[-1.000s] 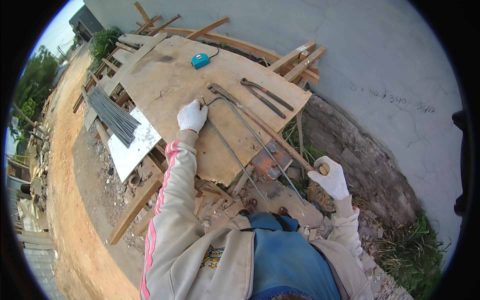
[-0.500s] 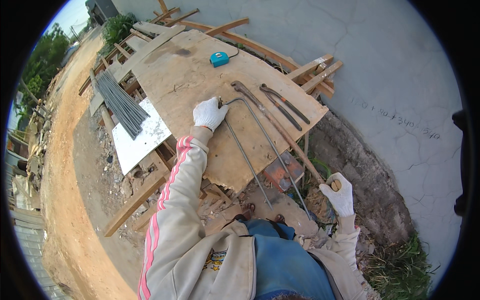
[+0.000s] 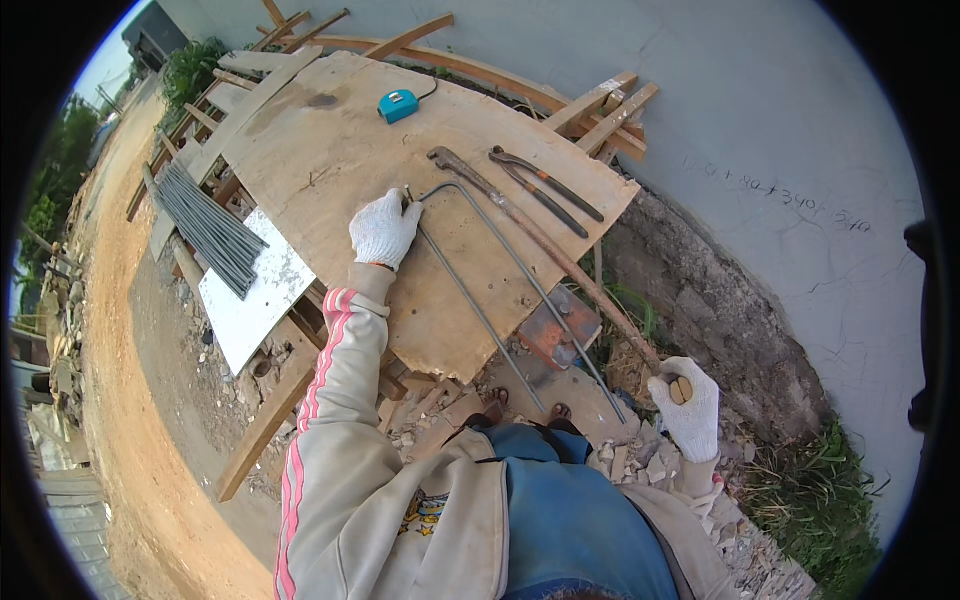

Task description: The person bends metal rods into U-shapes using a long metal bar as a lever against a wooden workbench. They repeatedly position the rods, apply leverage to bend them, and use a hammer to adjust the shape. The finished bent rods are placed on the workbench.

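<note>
My left hand (image 3: 383, 230), in a white glove, is closed on a bent grey steel rod (image 3: 455, 279) near its upper bend, on the plywood board (image 3: 310, 135). The rod's two long legs extend past the board's near edge. My right hand (image 3: 687, 408), also gloved, grips the lower end of a long rusty bending bar (image 3: 565, 263), whose hooked head lies on the board beside the rod. Long black-handled cutters (image 3: 545, 192) lie to the bar's right. A teal tape measure (image 3: 398, 104) lies farther back.
A bundle of straight steel rods (image 3: 205, 225) rests beside a white sheet (image 3: 255, 320) on the left. Timber offcuts (image 3: 600, 105) stick out behind the board. A cracked grey wall (image 3: 760, 120) runs along the right. Rubble (image 3: 650, 460) and my sandalled feet are below; a dirt road is at left.
My right hand has moved down and slightly right with the bar's end, toward my body. My left hand stays at the rod's bend. The whole view has shifted slightly.
</note>
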Available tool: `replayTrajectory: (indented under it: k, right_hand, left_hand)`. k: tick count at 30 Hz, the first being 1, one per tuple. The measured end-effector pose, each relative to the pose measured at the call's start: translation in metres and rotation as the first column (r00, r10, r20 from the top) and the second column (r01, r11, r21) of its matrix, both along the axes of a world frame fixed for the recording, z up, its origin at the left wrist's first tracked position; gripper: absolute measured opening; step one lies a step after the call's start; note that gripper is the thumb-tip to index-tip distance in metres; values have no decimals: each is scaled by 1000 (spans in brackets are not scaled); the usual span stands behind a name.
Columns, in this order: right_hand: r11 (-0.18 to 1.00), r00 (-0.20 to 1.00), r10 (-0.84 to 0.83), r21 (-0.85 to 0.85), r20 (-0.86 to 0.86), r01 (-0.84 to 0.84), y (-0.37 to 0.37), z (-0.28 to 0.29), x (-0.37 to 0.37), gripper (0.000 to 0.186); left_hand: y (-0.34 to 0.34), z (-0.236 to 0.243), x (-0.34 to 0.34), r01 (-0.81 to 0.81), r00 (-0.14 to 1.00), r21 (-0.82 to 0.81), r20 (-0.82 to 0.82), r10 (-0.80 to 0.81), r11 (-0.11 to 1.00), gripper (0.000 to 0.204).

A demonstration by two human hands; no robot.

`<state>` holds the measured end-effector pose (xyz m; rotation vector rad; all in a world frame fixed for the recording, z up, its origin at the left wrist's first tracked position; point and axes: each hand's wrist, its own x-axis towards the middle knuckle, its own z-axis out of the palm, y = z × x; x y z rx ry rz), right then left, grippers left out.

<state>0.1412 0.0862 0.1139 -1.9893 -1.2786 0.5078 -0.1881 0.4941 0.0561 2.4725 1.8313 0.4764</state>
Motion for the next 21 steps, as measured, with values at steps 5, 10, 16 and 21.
replayTrajectory:
  k: [5,10,16,21]
  right_hand:
    - [979,992,118,-164,-37,-122,4,-4,-23,37]
    - [962,962,93,-227,-258,-154,7,-8,-32,39]
    - [981,984,66,-169,-163,-94,17,-21,-49,30]
    - [969,990,-21,-248,-136,-13,14,-25,-54,21]
  left_hand:
    - [-13,4,-4,27,997,8,73,-28,1000,39]
    - [-30,1,-3,165,986,138,14,-168,977,21]
    - [-35,1,-7,305,933,233,122,-338,924,22]
    - [-37,2,-10,332,920,223,137,-367,916,26]
